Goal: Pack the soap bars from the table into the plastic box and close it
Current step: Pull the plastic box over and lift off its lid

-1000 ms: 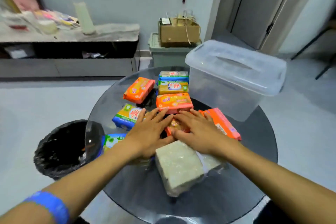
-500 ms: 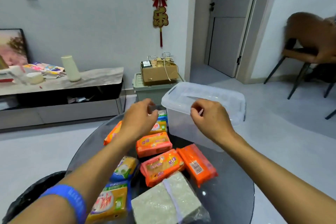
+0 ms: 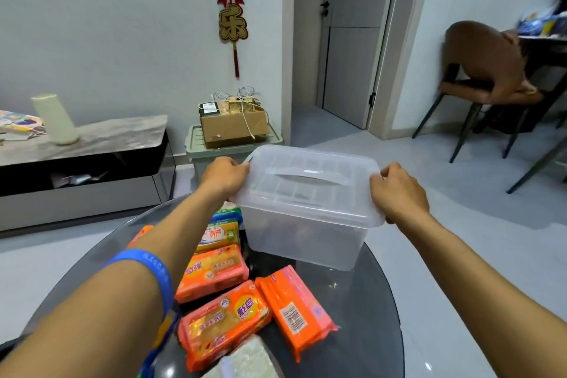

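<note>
A clear plastic box [image 3: 303, 239] stands at the far side of the round dark glass table [image 3: 368, 301], its lid [image 3: 306, 181] lying on top. My left hand [image 3: 225, 176] grips the lid's left end and my right hand [image 3: 399, 193] grips its right end. Several wrapped soap bars lie in front of the box: an orange bar [image 3: 214, 270], a second orange bar [image 3: 224, 325], an orange bar with a barcode [image 3: 294, 310], a yellow bar [image 3: 217, 235] and an unwrapped pale green block [image 3: 245, 362] at the near edge.
A low grey cabinet [image 3: 82, 169] with a cream bottle [image 3: 55, 120] stands at the left wall. A cardboard box [image 3: 233, 123] sits on a green bin behind the table. A brown chair [image 3: 487, 83] stands at the right, near a door [image 3: 352, 40].
Both hands left the soap bars, rose to the box and spread apart. They now grip the two ends of the lid. The view tilted up.
</note>
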Available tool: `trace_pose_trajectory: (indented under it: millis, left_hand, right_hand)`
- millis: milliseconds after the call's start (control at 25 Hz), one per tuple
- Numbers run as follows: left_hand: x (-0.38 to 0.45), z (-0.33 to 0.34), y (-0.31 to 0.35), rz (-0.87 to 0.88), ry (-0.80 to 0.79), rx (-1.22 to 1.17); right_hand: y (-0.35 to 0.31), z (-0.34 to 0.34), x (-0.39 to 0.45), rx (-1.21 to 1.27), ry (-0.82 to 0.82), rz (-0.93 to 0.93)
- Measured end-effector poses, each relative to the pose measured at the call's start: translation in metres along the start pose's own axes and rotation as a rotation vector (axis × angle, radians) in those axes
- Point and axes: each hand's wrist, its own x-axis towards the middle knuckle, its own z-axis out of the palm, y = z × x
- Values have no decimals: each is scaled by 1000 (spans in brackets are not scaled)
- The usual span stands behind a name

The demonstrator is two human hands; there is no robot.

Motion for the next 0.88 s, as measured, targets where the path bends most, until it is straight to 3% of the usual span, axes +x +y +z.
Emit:
trace_pose_trajectory:
  millis: [200, 360, 440, 520, 600, 640, 720, 800, 880]
  left_hand:
    - [3, -4, -5, -77, 34, 7]
    - [3, -4, -20, -287, 0, -378]
    - [-3, -7, -27, -353, 30, -471]
    - [-13, -12, -29, -220, 208, -306]
    - [-29, -21, -26, 89, 391, -106]
    - [-40, -25, -22, 264, 424, -50]
    - [-66, -32, -11, 545, 379, 38]
    - [-92, -31, -2, 709, 264, 162]
    - [-113, -26, 1, 754, 166, 253]
  right_hand:
    - [1, 1, 1, -10, -32, 7]
    - [6, -2, -8, 340, -168, 188]
    - [18, 0, -17, 372, -201, 269]
    - [26, -2, -21, 201, 54, 154]
    - [21, -10, -26, 118, 325, -260]
    - [12, -16, -34, 100, 301, -517]
    - [-7, -22, -54, -62, 55, -874]
    - [-17, -13, -73, -271, -90, -970]
    - [-20, -5, -80, -294, -65, -929]
